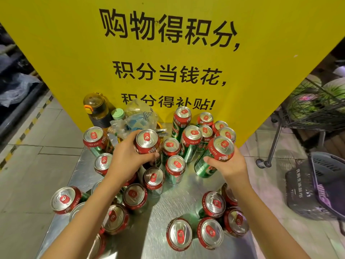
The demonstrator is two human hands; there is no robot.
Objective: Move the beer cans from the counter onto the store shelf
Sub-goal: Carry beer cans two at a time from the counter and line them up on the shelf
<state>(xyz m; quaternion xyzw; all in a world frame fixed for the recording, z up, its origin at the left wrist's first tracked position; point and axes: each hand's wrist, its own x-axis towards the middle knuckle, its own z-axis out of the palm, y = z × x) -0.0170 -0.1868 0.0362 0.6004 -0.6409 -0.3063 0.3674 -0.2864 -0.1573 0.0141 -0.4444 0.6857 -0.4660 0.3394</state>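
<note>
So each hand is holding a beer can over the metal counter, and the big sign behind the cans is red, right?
Not quite: the sign is yellow, as the head view shows. The left hand and right hand do each hold a beer can over the metal counter.

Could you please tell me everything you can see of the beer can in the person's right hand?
The green aluminium beer can with a red band under its rim has a silver top and a red pull tab, apparently unopened. It tilts, top towards the camera and base away to the left. The right hand grips its upper body, fingers curled round the red band. It appears lifted above the brushed-metal counter, near upright cans of the same kind.
</note>
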